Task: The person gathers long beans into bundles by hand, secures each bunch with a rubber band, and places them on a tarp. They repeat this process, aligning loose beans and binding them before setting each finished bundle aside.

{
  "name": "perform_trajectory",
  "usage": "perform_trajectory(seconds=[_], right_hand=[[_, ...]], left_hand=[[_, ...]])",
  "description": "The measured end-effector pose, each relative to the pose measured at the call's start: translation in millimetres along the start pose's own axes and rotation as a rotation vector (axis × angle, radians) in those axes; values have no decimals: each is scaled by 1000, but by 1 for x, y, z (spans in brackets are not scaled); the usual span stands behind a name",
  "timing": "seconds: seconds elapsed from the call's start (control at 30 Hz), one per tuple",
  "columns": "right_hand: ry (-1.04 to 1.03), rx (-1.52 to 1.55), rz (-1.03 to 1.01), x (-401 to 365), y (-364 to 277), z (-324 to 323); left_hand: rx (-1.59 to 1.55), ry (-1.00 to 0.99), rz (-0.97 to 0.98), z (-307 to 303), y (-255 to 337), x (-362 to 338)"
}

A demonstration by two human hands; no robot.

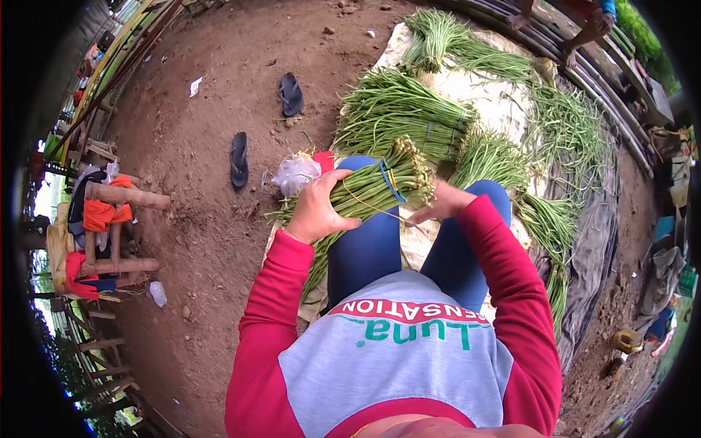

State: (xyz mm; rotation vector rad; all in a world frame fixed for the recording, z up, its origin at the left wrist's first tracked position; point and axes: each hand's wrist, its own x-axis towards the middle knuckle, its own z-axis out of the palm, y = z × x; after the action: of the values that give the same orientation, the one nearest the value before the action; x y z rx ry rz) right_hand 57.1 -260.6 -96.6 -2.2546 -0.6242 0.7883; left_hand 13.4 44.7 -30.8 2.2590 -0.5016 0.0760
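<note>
Bean bundle — left hand, right hand

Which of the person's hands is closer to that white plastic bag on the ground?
Left. The left hand grips the bean bundle right beside the white plastic bag; the right hand is at the bundle's other end, farther off.

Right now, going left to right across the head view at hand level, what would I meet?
Orange cloth on the wooden stool → dark rubber flip-flop → left hand → blue band on the green long-bean bundle → right hand → grey tarp.
</note>
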Motion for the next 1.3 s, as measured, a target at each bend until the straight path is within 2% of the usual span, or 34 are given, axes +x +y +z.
perform_trajectory(seconds=[0.03,0.1,0.17,0.2,0.23,0.27,0.3,0.37,0.43,0.47,0.53,0.57,0.6,0.63,0.7,0.77,0.8,0.83,0.9,0.93,0.97,1.07,1.1,1.13,1.17,1.23,1.27,1.3], right_hand=[[-254,346,72,2,1,21],[-463,694,61,-15,-18,65],[-152,625,-81,-38,-62,69],[95,615,-283,-44,-80,65],[264,419,-286,-58,-116,34],[555,197,-598,-59,-128,17],[746,188,-722,-67,-148,-6],[938,95,-975,-83,-172,-47],[990,-44,-1079,-101,-176,-64],[995,-49,-1077,-110,-169,-53],[759,932,-771,-121,-141,-2],[763,1133,-724,-103,-115,21],[673,1476,-542,-97,-98,38],[639,1696,-348,-81,-68,61],[664,2018,15,-61,-51,67],[568,1916,-179,-44,-19,62],[449,1847,-363,-38,-2,55],[418,1843,-350,-34,2,44],[425,1790,-328,-33,-7,29],[419,1785,-332,-35,-12,20],[368,1734,-343,-37,-16,14],[248,1669,-393,-41,-30,-1],[186,1651,-435,-40,-32,-4],[-5,1809,-544,-33,-17,-4],[1,1816,-544,-25,-12,-1],[206,1983,-96,-7,-12,6],[68,2127,-238,-1,-13,11],[28,2184,-197,3,-24,15]], left_hand=[[-69,41,-64,1,-4,1],[-95,30,-87,3,-3,0],[181,37,-91,10,13,-3],[315,-46,-60,12,19,-5],[310,-59,-63,15,26,-6],[425,-30,138,20,33,-4],[536,6,345,26,39,-1],[508,-27,317,41,45,8],[465,39,250,52,40,12],[464,39,257,54,38,13],[267,207,142,53,32,16],[268,215,141,49,31,19],[61,221,-3,43,29,20],[-147,221,-149,40,28,20],[-255,277,-138,45,28,18],[-296,412,-32,53,46,20],[-513,528,26,56,53,26],[-510,520,37,44,58,31],[314,278,501,10,70,41],[346,209,585,2,80,49],[350,214,581,0,88,56],[664,196,533,-2,104,76],[662,189,535,1,104,78],[454,76,363,3,104,80],[247,-36,187,6,103,81],[261,-33,232,10,74,87],[95,-67,109,14,57,87],[-70,-96,-15,21,37,84]])
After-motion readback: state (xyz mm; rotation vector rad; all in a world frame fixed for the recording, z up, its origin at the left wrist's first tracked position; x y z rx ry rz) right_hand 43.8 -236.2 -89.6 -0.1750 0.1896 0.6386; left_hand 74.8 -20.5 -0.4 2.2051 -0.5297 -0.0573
